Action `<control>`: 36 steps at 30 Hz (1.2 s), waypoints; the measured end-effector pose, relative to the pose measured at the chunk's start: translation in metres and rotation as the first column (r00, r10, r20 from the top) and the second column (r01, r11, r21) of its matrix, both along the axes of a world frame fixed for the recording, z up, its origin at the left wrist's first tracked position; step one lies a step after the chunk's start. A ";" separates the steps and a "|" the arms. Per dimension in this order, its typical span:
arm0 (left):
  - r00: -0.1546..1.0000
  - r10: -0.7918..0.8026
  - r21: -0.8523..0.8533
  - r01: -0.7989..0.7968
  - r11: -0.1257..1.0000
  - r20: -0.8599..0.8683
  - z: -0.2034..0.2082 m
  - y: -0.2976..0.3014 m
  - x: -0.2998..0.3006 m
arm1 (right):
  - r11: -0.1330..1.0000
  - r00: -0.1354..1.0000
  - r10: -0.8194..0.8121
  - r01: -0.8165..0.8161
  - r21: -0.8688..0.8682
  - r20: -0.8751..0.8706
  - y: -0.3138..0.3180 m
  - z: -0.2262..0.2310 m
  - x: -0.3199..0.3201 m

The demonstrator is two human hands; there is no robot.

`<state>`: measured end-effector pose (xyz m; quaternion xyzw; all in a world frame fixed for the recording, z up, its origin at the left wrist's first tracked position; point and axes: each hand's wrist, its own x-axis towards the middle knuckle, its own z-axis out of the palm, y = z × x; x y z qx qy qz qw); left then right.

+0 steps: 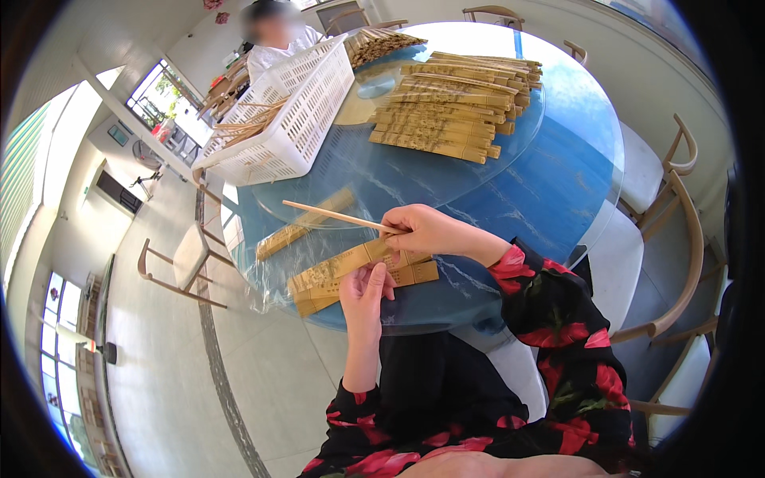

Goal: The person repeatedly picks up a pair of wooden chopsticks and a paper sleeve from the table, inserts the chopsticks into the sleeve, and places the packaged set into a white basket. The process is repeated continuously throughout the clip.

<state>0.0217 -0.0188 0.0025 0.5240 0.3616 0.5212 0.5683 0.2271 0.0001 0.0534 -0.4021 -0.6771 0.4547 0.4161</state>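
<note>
Between the fingers of my right hand [422, 229] is a pale wooden chopstick [331, 213], its long end pointing left over the table. My left hand [365, 293] grips a flat golden paper chopstick sleeve [331, 269] near its right end, just below my right hand. The right fingertips meet the sleeve's end there; whether they also grip it is hidden. Under it, more printed sleeves [416, 275] lie at the table's near edge. Beyond them, another golden sleeve [279, 242] rests beside crumpled clear plastic film [267, 275].
On the round blue glass-topped table [558, 171] stands a white slotted basket [307, 119] with loose chopsticks [251, 119]. A large pile of golden sleeves [450, 107] lies further right, another bundle [382, 45] behind. A person [279, 48] sits beyond the basket. Chairs [187, 263] surround the table.
</note>
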 end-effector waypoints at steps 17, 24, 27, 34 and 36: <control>0.665 0.495 0.788 0.240 0.567 -0.559 0.021 0.025 -0.008 | 0.999 0.994 -0.020 0.024 -0.037 0.104 -0.001 -0.001 -0.001; 0.727 0.439 0.775 0.201 0.599 -0.528 0.023 0.020 -0.005 | 0.994 0.982 -0.089 0.099 -0.049 0.169 0.001 -0.006 -0.004; 0.687 0.518 0.825 0.220 0.520 -0.510 0.028 0.021 -0.005 | 0.984 0.988 -0.035 0.060 -0.168 0.148 0.002 0.000 -0.002; 0.697 0.545 0.857 0.204 0.474 -0.467 0.028 0.022 -0.005 | 0.984 0.994 0.007 0.013 -0.175 0.112 0.000 -0.001 -0.004; 0.714 0.512 0.839 0.197 0.507 -0.477 0.027 0.022 -0.006 | 0.979 0.996 0.010 0.009 -0.202 0.092 -0.001 0.003 -0.004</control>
